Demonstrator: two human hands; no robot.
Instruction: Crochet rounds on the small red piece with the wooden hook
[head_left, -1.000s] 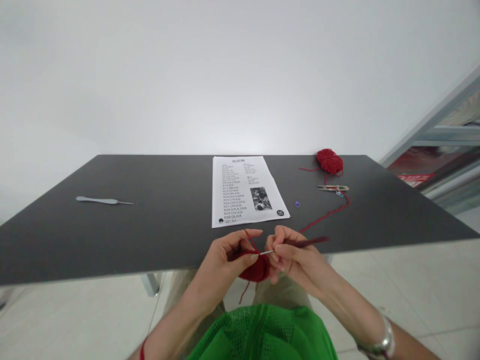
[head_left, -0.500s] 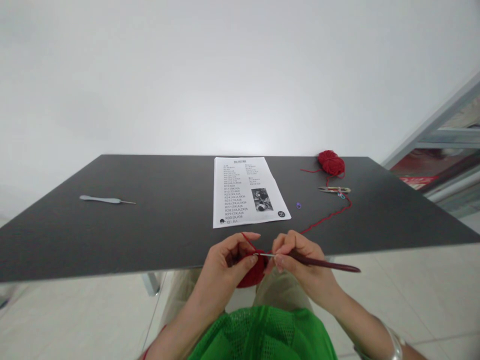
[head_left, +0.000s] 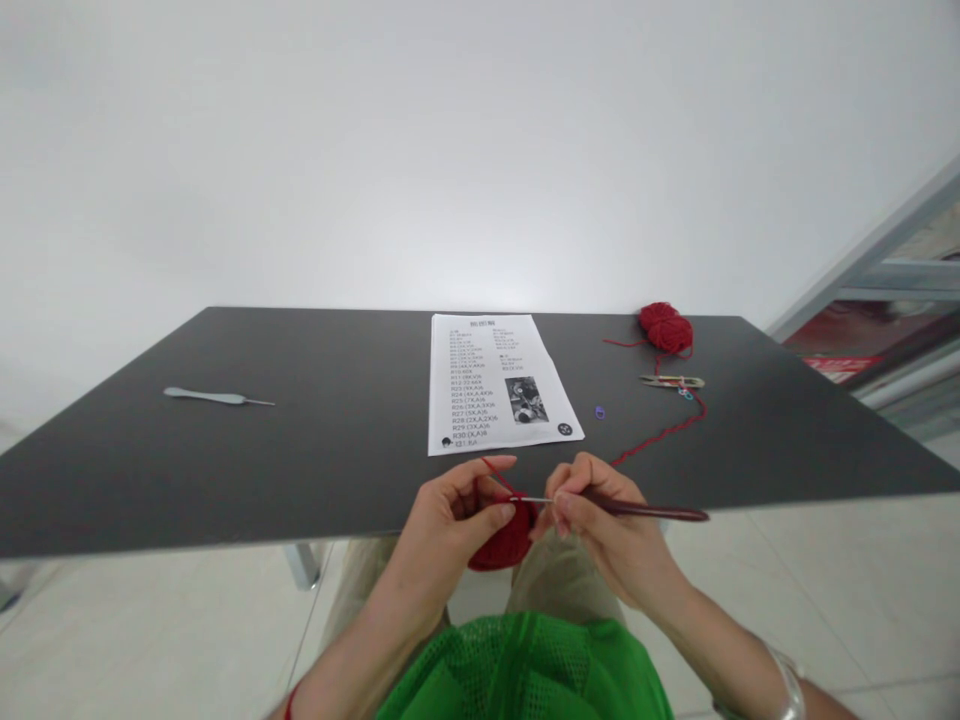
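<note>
My left hand (head_left: 450,515) pinches a red crocheted piece (head_left: 501,545) between thumb and fingers, just off the table's front edge. Red yarn runs over its raised index finger. In my right hand (head_left: 600,520) is a crochet hook (head_left: 652,508) with a dark reddish-brown handle, held like a pencil. Its thin metal shaft points left, and the tip meets the top edge of the red piece. The exact stitch at the tip is too small to make out. From the ball of red yarn (head_left: 666,328) at the back right, a strand trails toward my hands.
Printed pattern sheets (head_left: 487,400) lie mid-table on the dark tabletop (head_left: 337,430). To the right are thread snips (head_left: 675,381) with small stitch markers beside them and a purple stitch marker (head_left: 599,412). A pale-handled tool with a thin metal tip (head_left: 210,397) rests at left.
The hook's handle end has risen slightly, and its shaft now lies nearly level. Both hands have moved up a little, and more of the red piece shows below my left thumb.
</note>
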